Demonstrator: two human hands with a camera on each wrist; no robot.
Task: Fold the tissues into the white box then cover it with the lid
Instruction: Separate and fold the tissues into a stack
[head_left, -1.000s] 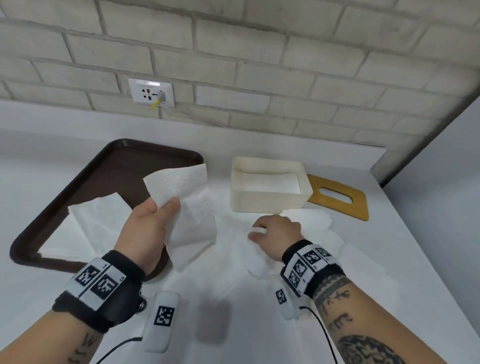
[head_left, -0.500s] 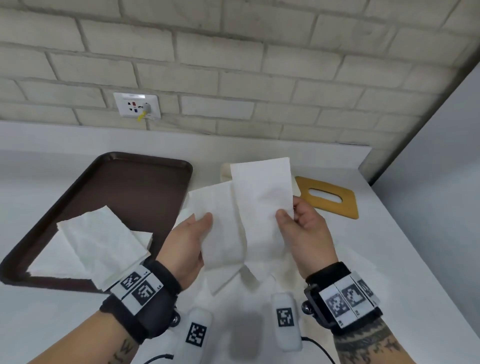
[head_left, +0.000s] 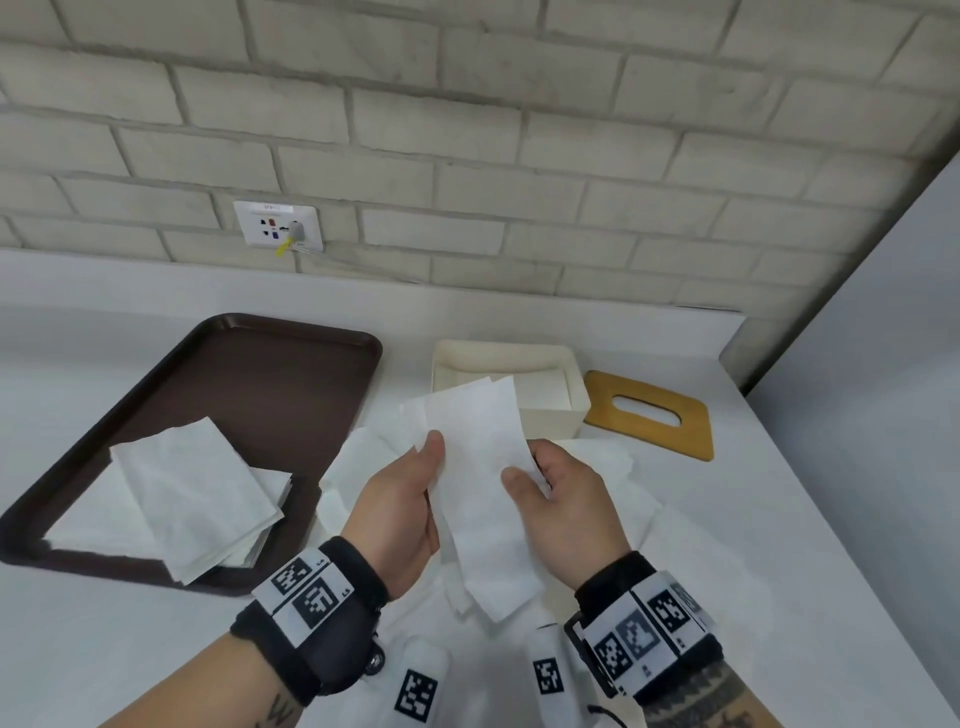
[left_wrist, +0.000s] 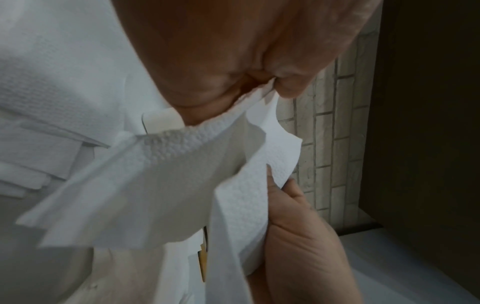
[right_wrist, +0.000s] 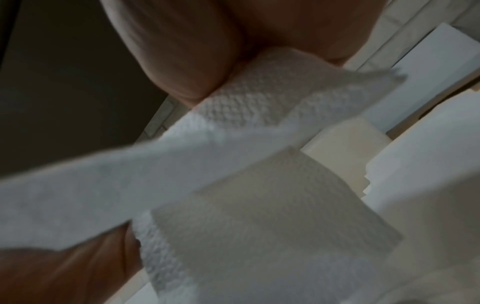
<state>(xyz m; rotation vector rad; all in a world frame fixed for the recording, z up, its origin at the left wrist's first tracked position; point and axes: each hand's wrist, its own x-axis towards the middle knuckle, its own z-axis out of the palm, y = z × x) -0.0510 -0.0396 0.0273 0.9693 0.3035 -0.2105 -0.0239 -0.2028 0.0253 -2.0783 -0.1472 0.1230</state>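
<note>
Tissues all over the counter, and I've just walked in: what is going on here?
A person is folding tissues to fill the white box. Right now the left hand and the right hand pinch the two side edges of one tissue held up above the counter. The box stands open behind it with tissue already inside; its wooden lid lies flat to the right of the box. More loose tissues lie under the hands, and a stack waits on the brown tray.

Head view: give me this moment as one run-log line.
left hand: pinches tissue | right hand: pinches tissue | white box: open | lid: off, right of box
</note>
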